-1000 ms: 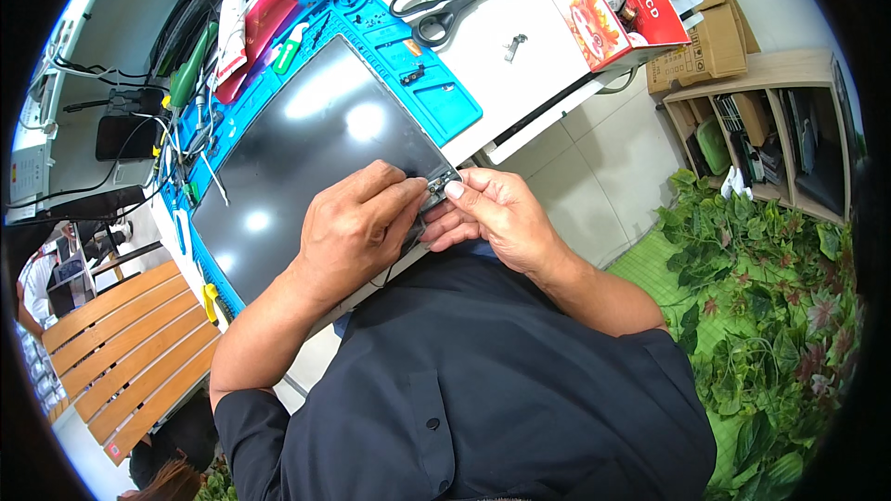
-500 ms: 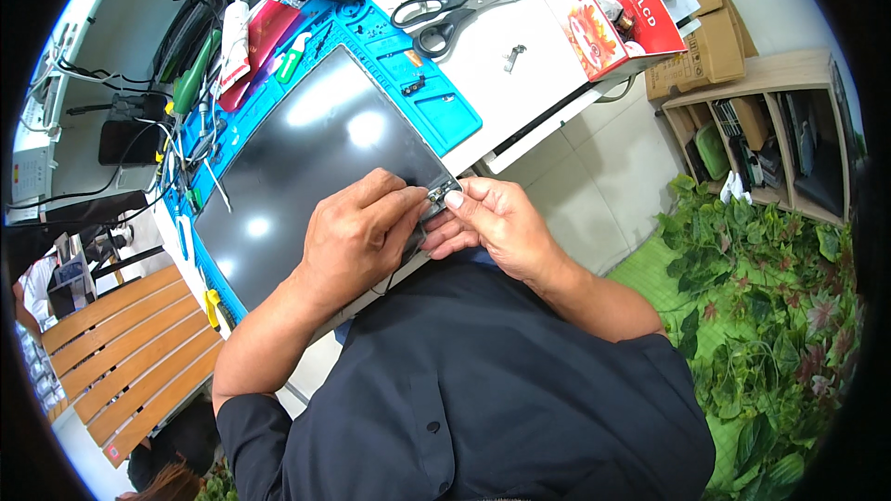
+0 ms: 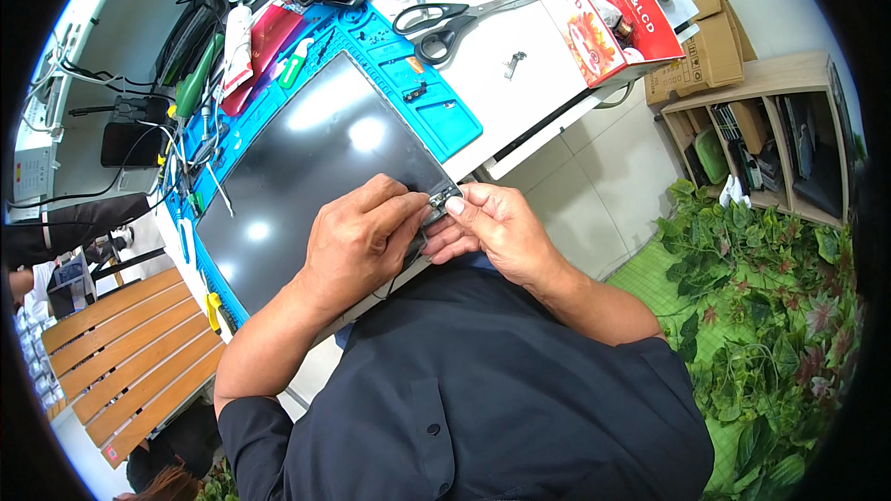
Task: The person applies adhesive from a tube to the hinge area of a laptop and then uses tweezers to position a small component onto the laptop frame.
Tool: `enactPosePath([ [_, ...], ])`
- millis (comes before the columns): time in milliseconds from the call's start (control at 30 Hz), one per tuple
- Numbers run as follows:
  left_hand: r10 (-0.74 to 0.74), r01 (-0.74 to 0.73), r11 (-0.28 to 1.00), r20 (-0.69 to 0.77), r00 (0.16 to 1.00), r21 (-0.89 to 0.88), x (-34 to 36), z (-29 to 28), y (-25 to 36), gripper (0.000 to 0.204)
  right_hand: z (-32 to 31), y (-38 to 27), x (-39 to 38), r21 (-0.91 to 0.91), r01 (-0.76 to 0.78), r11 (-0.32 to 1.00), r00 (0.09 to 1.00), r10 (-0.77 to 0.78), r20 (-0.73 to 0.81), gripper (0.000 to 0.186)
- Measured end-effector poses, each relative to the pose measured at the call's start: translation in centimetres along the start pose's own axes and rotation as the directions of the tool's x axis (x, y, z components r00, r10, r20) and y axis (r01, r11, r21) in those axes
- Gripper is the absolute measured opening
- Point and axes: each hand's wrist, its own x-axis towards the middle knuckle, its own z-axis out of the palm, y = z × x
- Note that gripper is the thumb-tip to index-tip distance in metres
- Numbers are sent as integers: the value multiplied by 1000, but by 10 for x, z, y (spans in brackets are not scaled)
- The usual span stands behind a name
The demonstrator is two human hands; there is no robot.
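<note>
A dark, glossy screen panel (image 3: 288,162), like a laptop display, lies tilted across the blue work mat (image 3: 445,121), its near right corner at the desk's front edge. Ceiling lights reflect off it. A small metal hinge-like part (image 3: 442,199) sits at that corner. My right hand (image 3: 501,227) grips the corner, thumb on top by the metal part and fingers curled below. Right beside it, my left hand (image 3: 362,227) is closed in a pinch over the panel's near edge; whatever its fingertips hold is hidden. A thin dark cable (image 3: 385,289) hangs below my left hand.
Black-handled scissors (image 3: 445,30), a small loose metal part (image 3: 513,64) and a red-and-white box (image 3: 603,28) lie beyond. Tools and cables (image 3: 190,144) crowd the left. A slatted wooden seat (image 3: 135,362) stands lower left; a person's dark sleeve (image 3: 88,223) shows above it.
Both hands stay at the panel's corner with barely any shift. At the far left, the other person's dark sleeve has moved further into view.
</note>
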Motion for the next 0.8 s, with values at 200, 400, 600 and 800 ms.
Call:
enactPosePath([
  [200,-13,13,1000,1,1000,-13,0,0,0,15,1,-1,0,-4,3,1000,1000,-3,-6,35],
  [400,-6,6,1000,-1,1000,-16,1,0,1,16,2,-3,-1,-13,7,1000,1000,-7,-9,34],
  [600,2,-2,1000,1,1000,4,0,0,0,17,2,-2,0,-17,8,1000,1000,-9,-13,34],
  [800,23,-22,998,-15,1000,56,-2,0,1,18,2,-2,-1,-10,8,1000,1000,-8,-14,33],
])
